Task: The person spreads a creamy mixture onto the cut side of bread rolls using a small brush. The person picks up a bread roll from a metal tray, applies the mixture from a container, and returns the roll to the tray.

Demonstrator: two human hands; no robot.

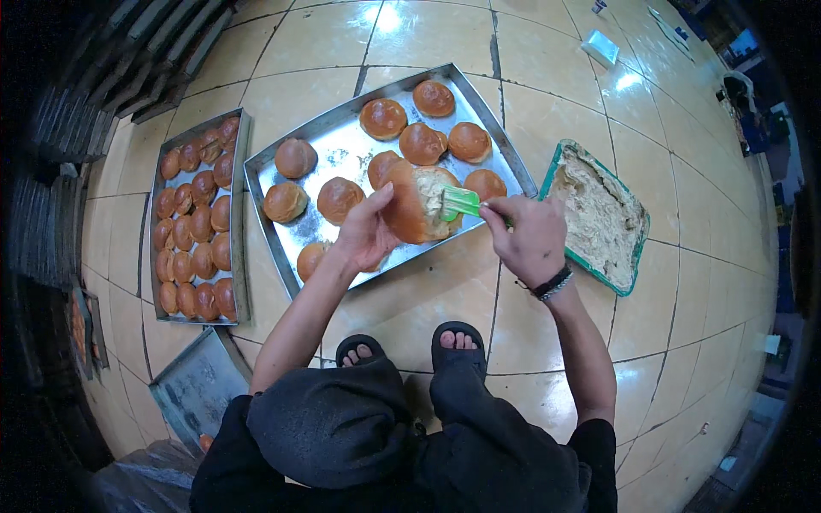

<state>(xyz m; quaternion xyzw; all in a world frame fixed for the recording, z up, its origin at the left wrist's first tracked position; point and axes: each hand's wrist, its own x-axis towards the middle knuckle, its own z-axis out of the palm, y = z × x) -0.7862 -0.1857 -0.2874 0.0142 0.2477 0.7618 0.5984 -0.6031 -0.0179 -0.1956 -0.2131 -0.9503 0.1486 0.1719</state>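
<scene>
My left hand [368, 231] is closed round a glossy brown bun [405, 205], held up over the near edge of a metal tray [332, 229]. The bun is cut, and its pale inside faces right with cream on it. In my right hand [528, 238] is a bright green spatula [462, 202], its blade against the cream-covered cut side. Several whole-looking round buns [382, 119] lie spread over the tray. To the right, a green-rimmed tub [640, 248] holds pale cream [594, 201], spread unevenly up its walls.
A second metal tray [242, 214], packed with rows of buns, lies at the left. Nearer me is another tray [198, 385] on the tiled floor [547, 342]. Stacked dark trays [137, 68] stand at far left. A light-blue packet [600, 49] lies at far right.
</scene>
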